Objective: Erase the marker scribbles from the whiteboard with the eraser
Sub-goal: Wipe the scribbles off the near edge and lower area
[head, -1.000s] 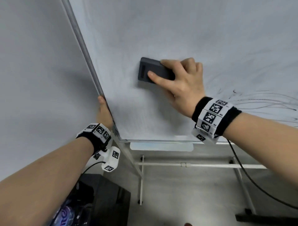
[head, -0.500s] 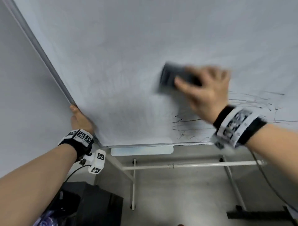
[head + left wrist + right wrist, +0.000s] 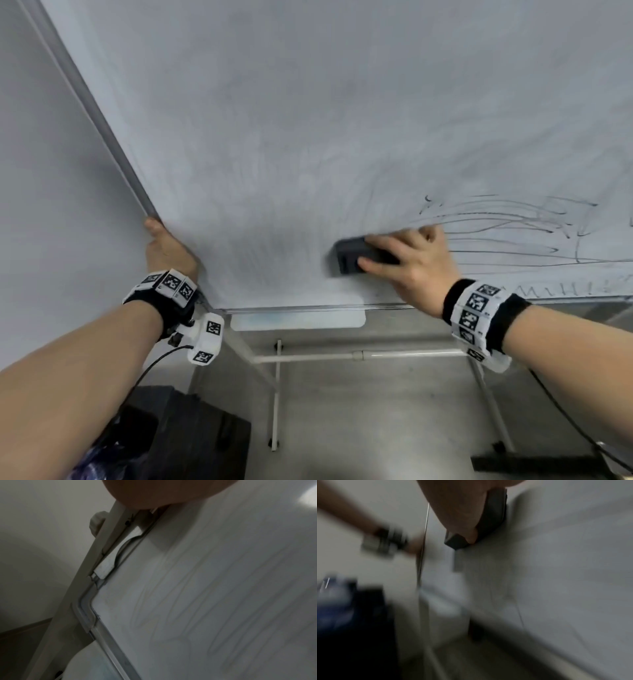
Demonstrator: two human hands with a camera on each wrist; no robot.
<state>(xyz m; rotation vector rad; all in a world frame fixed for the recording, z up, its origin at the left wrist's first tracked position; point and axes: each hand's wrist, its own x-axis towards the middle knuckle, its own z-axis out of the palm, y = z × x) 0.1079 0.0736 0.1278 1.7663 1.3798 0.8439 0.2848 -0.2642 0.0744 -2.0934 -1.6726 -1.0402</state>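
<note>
The right hand (image 3: 416, 263) pinches the dark eraser (image 3: 352, 255) between thumb and fingers, flat against the whiteboard (image 3: 308, 120) low down near the bottom edge. Marker scribbles (image 3: 513, 233) sit just right of it, partly hidden behind the hand. The left hand (image 3: 168, 248) grips the board's left frame, fingers tucked out of sight behind it. The right wrist view is pretty blurry

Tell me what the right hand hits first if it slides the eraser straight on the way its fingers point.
Probably the left hand gripping the whiteboard edge; before it, the right hand and eraser cross only smudged board.
</note>
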